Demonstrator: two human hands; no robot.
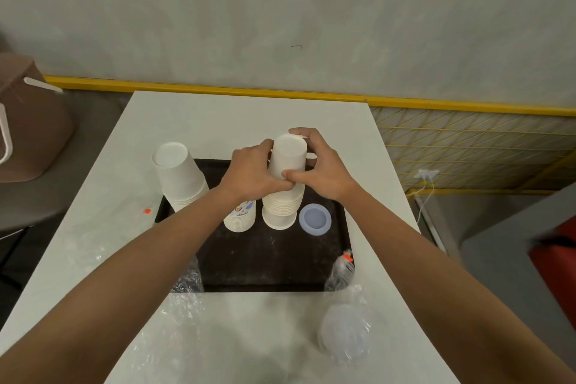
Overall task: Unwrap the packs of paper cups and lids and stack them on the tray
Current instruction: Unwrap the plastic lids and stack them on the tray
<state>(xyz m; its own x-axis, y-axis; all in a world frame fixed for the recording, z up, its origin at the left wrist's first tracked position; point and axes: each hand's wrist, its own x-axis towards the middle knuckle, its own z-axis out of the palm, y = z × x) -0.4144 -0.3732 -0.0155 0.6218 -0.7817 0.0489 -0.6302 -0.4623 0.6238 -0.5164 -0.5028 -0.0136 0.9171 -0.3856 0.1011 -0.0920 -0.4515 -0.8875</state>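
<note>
On the black tray [268, 262], both hands' fingers gripping a plain cup stack [285, 184], printed cups [240, 216] illegible.

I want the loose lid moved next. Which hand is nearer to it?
Right. The right hand grips the cup stack just above and left of the lid; the left hand holds the stack's far side.

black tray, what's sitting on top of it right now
On the black tray: a tall white cup stack held by both hands, a leaning cup stack at its left edge, a short printed cup stack and a bluish lid. The arm hides the tray's left part.
</note>
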